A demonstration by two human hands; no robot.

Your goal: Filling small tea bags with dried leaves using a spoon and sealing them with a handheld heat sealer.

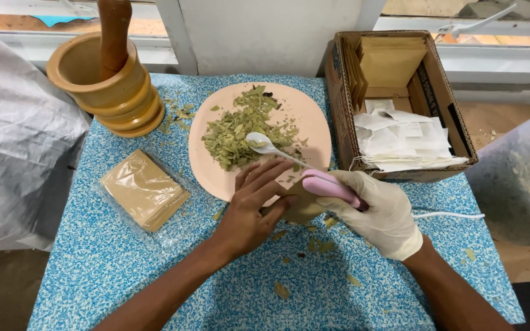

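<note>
Pinching a small brown paper sachet [302, 205] above the blue speckled table [124, 270], just below the rim of the pink plate [314, 132] heaped with dried green leaves [240, 132]. Left hand [249, 211] bare, fingers pressed flat along the sachet's upper edge. Right hand [378, 214], gloved white, curled tight around a pink corded sealer [332, 187] clamped across the sachet. Likely featherlight, limp, easily creased or torn; best gripped by the edges, clear of the seal. White spoon [265, 144] resting in the leaves.

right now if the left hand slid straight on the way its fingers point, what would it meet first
Probably the white spoon on the pink plate, just beyond the left hand; the dried leaves lie behind it. Depth is unclear.
</note>
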